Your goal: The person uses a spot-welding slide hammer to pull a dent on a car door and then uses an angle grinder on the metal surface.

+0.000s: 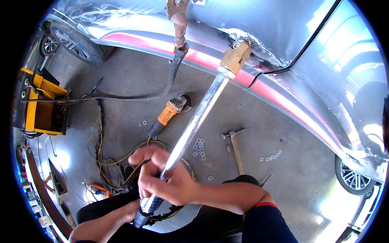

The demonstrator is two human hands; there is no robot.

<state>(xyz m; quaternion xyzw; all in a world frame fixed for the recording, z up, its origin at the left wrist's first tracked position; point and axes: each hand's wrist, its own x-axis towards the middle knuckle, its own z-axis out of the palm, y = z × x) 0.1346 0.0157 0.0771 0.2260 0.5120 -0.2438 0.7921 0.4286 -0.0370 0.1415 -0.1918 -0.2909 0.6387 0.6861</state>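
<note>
A long chrome puller rod [200, 113] rises diagonally to a brass-coloured head [234, 58], which sits against the scuffed, bare-metal patch [267, 54] low on the grey car's side. My right hand [166, 178] is loosely curled round the lower part of the rod, its upper fingers lifted. My left hand [133, 208] is closed on the rod's lower end, partly behind the dark handle. At the top, a copper-coloured clamp [180, 26] on a thick black cable [174, 67] rests against the car, above a red-and-white strip [190, 54] along the sill.
An orange angle grinder [166, 115], a hammer [237, 154], scattered washers [198, 148] and yellow cables [101, 129] lie on the floor. A yellow-and-black machine [44, 109] stands left. Car wheels [351, 174] show at right and upper left. A long dark piece [44, 190] runs along the lower left.
</note>
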